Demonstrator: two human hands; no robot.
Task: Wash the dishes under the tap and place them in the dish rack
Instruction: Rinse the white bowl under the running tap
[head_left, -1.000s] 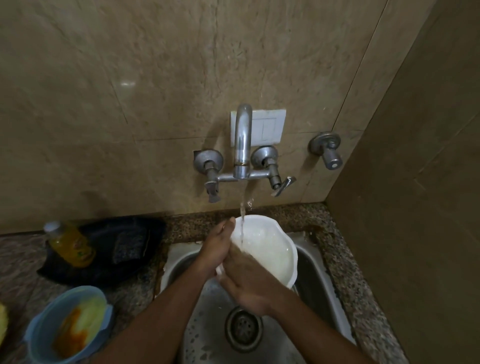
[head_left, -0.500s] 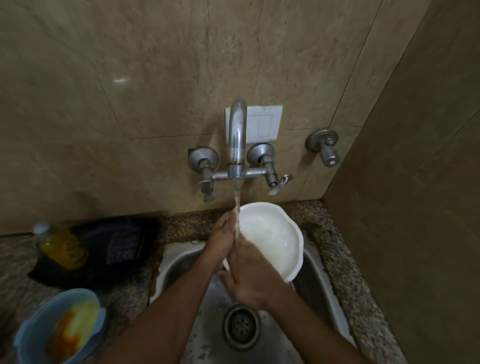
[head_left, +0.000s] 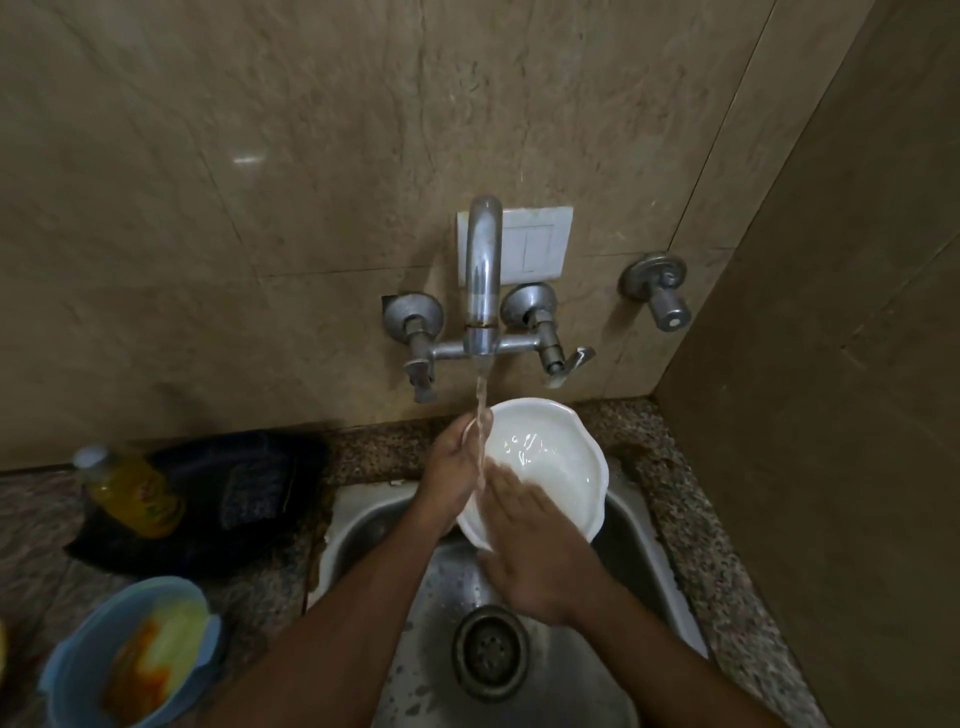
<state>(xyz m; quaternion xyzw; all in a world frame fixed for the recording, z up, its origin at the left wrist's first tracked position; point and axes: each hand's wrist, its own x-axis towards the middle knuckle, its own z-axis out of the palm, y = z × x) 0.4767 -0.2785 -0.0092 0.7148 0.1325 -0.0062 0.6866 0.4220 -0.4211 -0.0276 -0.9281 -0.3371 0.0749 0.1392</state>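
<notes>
1. over the sink (head_left: 358, 525), under the running tap (head_left: 484, 270), a white bowl (head_left: 550, 462) sits tilted.
2. left hand (head_left: 452, 467) grips its left rim.
3. right hand (head_left: 535, 545) lies inside, fingers straight.

The bowl (head_left: 550, 462) is plain white with a glossy sheen. The tap (head_left: 483, 280) and sink (head_left: 363, 525) are dull silver-grey metal. The tabletop (head_left: 691, 525) is speckled brown and grey stone. The wall (head_left: 311, 208) is beige with faint marbled veining, and a white switch plate (head_left: 535, 241) sits on it. The tub (head_left: 78, 670) is light blue, holding yellow and orange. The bottle (head_left: 130, 491) is yellow-orange with a pale cap, against a black cloth (head_left: 249, 483).
</notes>
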